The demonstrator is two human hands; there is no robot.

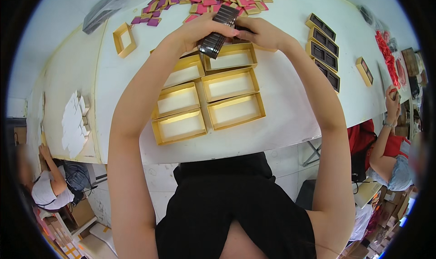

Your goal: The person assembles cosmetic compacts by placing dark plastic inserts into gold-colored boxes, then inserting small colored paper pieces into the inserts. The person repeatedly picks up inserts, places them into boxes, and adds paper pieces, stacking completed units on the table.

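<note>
My left hand [193, 32] is closed around a stack of dark plastic tray inserts [219, 31], held tilted above the gold boxes. Close to the stack's right side, my right hand [265, 34] has bent fingers over a small dark piece that is mostly hidden, so I cannot tell what it is. Below both hands stand several open gold-rimmed boxes with white bottoms, among them a near right box [236, 112] and a near left box [179, 127]. The far boxes are partly covered by my hands and the stack.
Pink, purple and gold small squares [211, 2] are heaped at the far side. At right stands a row of gold boxes with dark inserts [323, 57], beside another small box [364, 71]. A single gold box [124, 39] and white pieces [75, 125] lie left. Co-workers sit at both sides.
</note>
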